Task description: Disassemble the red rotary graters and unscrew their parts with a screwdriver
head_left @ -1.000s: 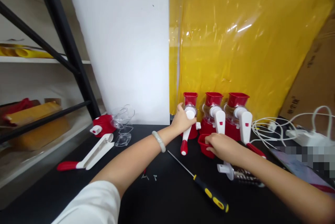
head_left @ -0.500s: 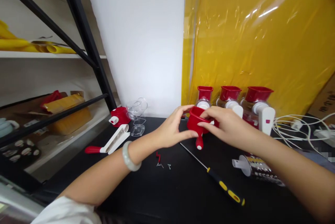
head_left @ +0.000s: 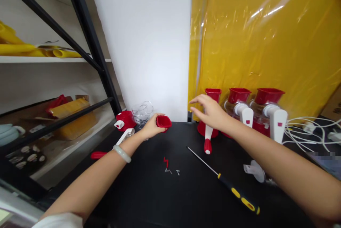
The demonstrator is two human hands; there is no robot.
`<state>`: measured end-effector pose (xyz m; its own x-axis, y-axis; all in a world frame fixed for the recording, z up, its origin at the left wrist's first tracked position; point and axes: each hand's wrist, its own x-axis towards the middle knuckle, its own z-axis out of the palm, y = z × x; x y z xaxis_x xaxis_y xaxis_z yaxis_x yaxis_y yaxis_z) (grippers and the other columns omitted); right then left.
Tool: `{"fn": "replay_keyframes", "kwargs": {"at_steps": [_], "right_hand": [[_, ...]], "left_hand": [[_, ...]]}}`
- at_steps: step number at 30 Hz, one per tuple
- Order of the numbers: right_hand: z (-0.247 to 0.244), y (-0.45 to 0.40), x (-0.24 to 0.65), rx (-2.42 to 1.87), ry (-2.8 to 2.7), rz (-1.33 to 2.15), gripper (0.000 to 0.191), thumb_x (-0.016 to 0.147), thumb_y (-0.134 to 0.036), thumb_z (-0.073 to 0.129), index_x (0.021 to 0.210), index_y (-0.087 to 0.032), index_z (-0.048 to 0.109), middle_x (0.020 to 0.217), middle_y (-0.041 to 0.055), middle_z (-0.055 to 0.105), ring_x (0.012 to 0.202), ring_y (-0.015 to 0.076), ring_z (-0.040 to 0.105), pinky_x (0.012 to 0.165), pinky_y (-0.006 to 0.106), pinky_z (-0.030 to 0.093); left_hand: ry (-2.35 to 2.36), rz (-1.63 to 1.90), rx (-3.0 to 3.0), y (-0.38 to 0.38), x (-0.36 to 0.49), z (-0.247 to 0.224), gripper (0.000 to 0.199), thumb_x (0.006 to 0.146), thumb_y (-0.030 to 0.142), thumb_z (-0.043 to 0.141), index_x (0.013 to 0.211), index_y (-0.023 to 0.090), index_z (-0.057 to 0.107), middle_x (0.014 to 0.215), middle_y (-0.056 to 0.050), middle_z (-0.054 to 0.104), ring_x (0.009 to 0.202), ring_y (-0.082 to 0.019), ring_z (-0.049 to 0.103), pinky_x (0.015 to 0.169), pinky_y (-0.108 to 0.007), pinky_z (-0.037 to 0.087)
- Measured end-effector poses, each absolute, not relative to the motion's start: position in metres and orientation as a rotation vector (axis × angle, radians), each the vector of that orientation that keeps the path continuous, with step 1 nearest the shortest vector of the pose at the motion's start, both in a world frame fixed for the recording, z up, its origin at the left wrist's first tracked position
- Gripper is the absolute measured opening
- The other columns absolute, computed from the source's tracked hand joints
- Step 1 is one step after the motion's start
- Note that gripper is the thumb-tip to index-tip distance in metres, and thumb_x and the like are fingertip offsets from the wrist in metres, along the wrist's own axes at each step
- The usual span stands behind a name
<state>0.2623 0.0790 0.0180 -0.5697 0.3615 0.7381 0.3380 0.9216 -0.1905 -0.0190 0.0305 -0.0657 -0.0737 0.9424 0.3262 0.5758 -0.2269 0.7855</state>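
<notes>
My left hand (head_left: 151, 127) grips a small red food pusher (head_left: 163, 121), a cup with its open top tilted toward me, above the black table. Close behind that hand are a clear plastic housing (head_left: 145, 109) and a red grater base (head_left: 125, 120). A white crank handle (head_left: 124, 136) with a red grip (head_left: 98, 155) lies partly behind my left forearm. My right hand (head_left: 209, 112) is raised with fingers apart, holding nothing. It hides part of a rotary grater (head_left: 208, 147) standing behind it.
Two more rotary graters (head_left: 246, 114) (head_left: 277, 121) stand at the right, beside white cables (head_left: 298, 128). A long screwdriver (head_left: 234, 190) lies in front. Several screws (head_left: 170, 171) and a small red bent part (head_left: 166, 162) lie mid-table. A grater drum (head_left: 257, 171) is partly behind my right arm.
My left hand has carried the red food pusher left, away from the grater. My right hand has let go of it, and its fingers have spread.
</notes>
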Motion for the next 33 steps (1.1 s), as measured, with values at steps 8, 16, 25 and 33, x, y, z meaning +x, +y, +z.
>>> {"fn": "replay_keyframes", "kwargs": {"at_steps": [8, 16, 25, 33], "right_hand": [[0.032, 0.133, 0.304, -0.986, -1.898, -0.158, 0.057, 0.076, -0.043, 0.068, 0.124, -0.018, 0.053, 0.123, 0.0173, 0.049, 0.123, 0.0374, 0.039, 0.102, 0.055, 0.031], [0.024, 0.169, 0.299, -1.133, -1.886, 0.171, 0.093, 0.058, -0.045, 0.082, 0.134, -0.013, 0.040, 0.132, 0.0211, 0.048, 0.125, 0.0335, 0.046, 0.105, 0.048, 0.036], [0.014, 0.183, 0.300, -1.225, -1.746, 0.483, 0.092, 0.058, -0.045, 0.082, 0.132, -0.009, 0.039, 0.127, 0.0217, 0.056, 0.116, 0.0283, 0.058, 0.100, 0.040, 0.045], [0.019, 0.169, 0.307, -1.197, -1.737, 0.436, 0.085, 0.056, -0.042, 0.084, 0.126, -0.014, 0.045, 0.124, 0.0194, 0.059, 0.114, 0.0292, 0.059, 0.098, 0.045, 0.046]], "left_hand": [[1.333, 1.084, 1.747, 0.119, 0.035, -0.086, 0.064, 0.053, 0.026, 0.088, 0.106, 0.013, 0.054, 0.104, -0.012, 0.067, 0.095, -0.022, 0.065, 0.093, -0.046, 0.048], [1.264, 1.008, 1.756, 0.151, 0.059, -0.106, 0.073, 0.056, 0.032, 0.087, 0.115, 0.012, 0.050, 0.108, -0.014, 0.065, 0.099, -0.025, 0.065, 0.093, -0.048, 0.049], [1.223, 1.039, 1.795, 0.151, 0.054, -0.117, 0.096, 0.062, 0.034, 0.084, 0.138, 0.014, 0.028, 0.109, -0.015, 0.065, 0.099, -0.026, 0.065, 0.093, -0.052, 0.048], [1.259, 1.026, 1.763, 0.157, 0.053, -0.121, 0.107, 0.062, 0.031, 0.083, 0.146, 0.013, 0.019, 0.107, -0.016, 0.068, 0.102, -0.028, 0.065, 0.097, -0.053, 0.046]]}}
